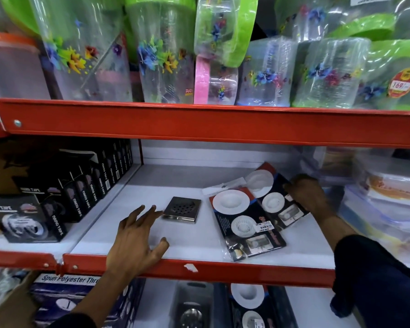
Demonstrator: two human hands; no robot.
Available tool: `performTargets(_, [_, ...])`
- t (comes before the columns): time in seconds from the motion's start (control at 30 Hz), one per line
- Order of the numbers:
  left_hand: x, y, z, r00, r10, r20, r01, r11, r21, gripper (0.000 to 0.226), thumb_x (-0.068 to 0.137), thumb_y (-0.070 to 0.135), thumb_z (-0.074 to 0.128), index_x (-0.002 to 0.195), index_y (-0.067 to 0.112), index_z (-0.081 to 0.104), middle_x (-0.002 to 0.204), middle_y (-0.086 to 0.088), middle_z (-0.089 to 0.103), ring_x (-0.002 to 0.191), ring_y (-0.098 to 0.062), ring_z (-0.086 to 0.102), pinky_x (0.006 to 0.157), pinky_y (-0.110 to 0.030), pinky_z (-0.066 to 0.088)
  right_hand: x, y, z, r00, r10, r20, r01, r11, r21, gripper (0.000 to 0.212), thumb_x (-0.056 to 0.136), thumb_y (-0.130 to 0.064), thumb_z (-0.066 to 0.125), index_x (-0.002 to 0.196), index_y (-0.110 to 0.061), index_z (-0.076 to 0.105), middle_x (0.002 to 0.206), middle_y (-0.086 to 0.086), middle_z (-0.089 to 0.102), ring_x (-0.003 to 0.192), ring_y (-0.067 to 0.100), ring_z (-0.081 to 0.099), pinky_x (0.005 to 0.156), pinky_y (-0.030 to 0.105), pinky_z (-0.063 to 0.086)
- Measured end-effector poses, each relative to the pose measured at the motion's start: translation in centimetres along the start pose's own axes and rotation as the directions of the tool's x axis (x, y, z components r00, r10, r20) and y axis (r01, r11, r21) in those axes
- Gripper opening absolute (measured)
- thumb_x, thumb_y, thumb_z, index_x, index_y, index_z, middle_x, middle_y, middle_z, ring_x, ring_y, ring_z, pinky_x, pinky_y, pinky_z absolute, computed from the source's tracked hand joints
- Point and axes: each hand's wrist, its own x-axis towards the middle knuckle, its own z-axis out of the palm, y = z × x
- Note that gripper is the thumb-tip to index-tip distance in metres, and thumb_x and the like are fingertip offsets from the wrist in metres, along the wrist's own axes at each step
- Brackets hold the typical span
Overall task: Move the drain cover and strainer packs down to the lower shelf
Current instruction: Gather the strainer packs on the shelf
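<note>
Both hands reach in to clear the shelf.
Left hand spread, empty, fingertips at the drain cover; right hand fingers closing on the rear strainer pack.

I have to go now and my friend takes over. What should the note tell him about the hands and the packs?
Left hand: open, fingertips almost at the metal drain cover, not holding it.
Right hand: resting on the rear strainer pack; a real grip cannot be seen.
On the middle shelf: the drain cover, the rear pack, and a front strainer pack partly overlapping it.
Done: the lower shelf already shows a similar strainer pack.
Left: move the cover and both packs down.
</note>
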Motion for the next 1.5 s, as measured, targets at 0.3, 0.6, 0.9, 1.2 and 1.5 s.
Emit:
performTargets(0.3, [0.0,0.2,-0.1,1.000,-0.010,0.021,0.009,1.000,0.029,0.069,0.075,0.056,0.045,0.139,0.029,0.045,0.151,0.001,0.046,0.145,-0.018,0.027,0.110,-0.046,0.032,-5.4,-1.7,-6.4,0.928,0.057,-0.368,-0.004,0.989,0.145,0.025,0.097,-0.020,0.055,0.106,0.003,0.061,0.106,0.033,0.067,0.099,0.048,0.064,0.077,0.044,0.050])
performTargets(0.6, [-0.1,0.2,-0.1,0.999,-0.006,0.032,0.005,0.999,0.038,0.070,0.076,0.057,0.045,0.139,0.028,0.045,0.151,0.000,0.046,0.144,-0.019,0.028,0.110,-0.048,0.032,-10.0,-6.4,1.4,0.988,0.067,0.141,-0.129,0.856,0.501,0.022,0.098,-0.021,0.055,0.082,-0.013,0.069,0.084,0.012,0.072,0.072,0.025,0.064,0.052,0.026,0.042])
performTargets(0.9, [0.0,0.0,0.2,0.999,-0.004,0.038,0.002,0.999,0.049,0.065,0.077,0.052,0.055,0.138,0.030,0.045,0.149,0.002,0.047,0.143,-0.019,0.029,0.109,-0.046,0.033,-12.1,-8.4,4.7,0.998,0.060,-0.014,-0.061,0.995,-0.084,0.070,0.094,-0.056,0.046,0.143,-0.009,0.032,0.145,0.020,0.038,0.132,0.041,0.036,0.103,0.052,0.040])
performTargets(1.2, [-0.2,0.1,0.0,1.000,0.005,0.025,-0.006,1.000,0.026,0.064,0.076,0.055,0.049,0.135,0.029,0.048,0.147,0.002,0.050,0.143,-0.018,0.030,0.110,-0.045,0.033,-13.4,-12.3,8.3,0.953,-0.150,0.263,0.224,0.935,-0.276,0.106,0.067,-0.089,0.047,0.151,-0.049,-0.003,0.162,0.013,-0.024,0.139,0.061,-0.021,0.105,0.082,-0.006])
performTargets(1.5, [-0.2,0.1,0.1,1.000,0.011,0.023,-0.011,0.999,0.030,0.066,0.076,0.057,0.047,0.136,0.028,0.049,0.149,0.002,0.048,0.144,-0.018,0.030,0.111,-0.045,0.032,-12.1,-9.3,7.6,0.978,0.060,0.200,-0.002,0.961,-0.277,0.102,0.075,-0.077,0.054,0.150,-0.050,-0.009,0.163,0.013,-0.019,0.142,0.061,-0.006,0.108,0.080,0.008])
